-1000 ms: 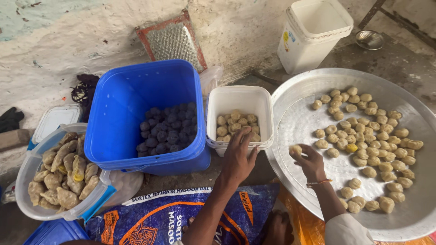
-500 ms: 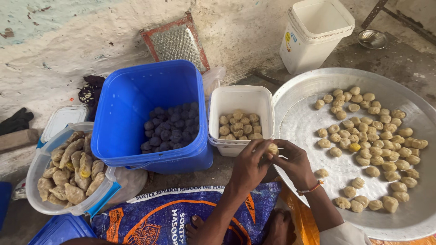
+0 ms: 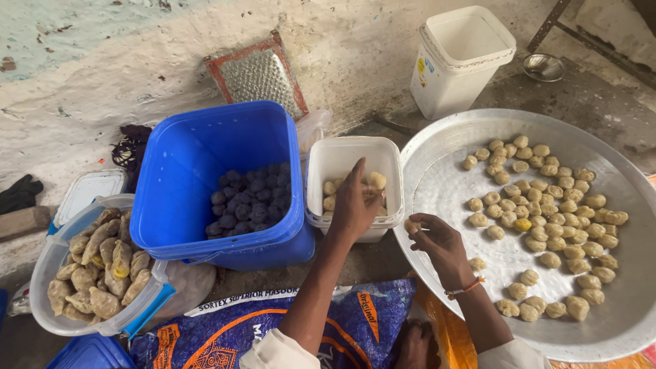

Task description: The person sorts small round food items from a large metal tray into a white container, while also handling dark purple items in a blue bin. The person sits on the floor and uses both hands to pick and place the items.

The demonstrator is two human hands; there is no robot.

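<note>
Head view: my two hands work dough balls between a white tub and a wide metal tray.

Taking the white tub (image 3: pixel 354 164) as landmark, I see my left hand (image 3: pixel 355 201) reaching over its near rim, fingers bent down among the pale dough balls (image 3: pixel 331 195) inside; whether they pinch one I cannot tell. Just right of the tub, my right hand (image 3: pixel 437 242) rests on the rim of the round metal tray (image 3: pixel 444 147), fingertips closed on a single dough ball (image 3: pixel 411 224). Many more balls lie farther right on the tray. Left of the tub, touching it, stands a blue bucket (image 3: pixel 184 157) holding dark balls (image 3: pixel 249 201). Further left sits a clear container (image 3: pixel 41 263) of folded dumplings (image 3: pixel 96 263).
</note>
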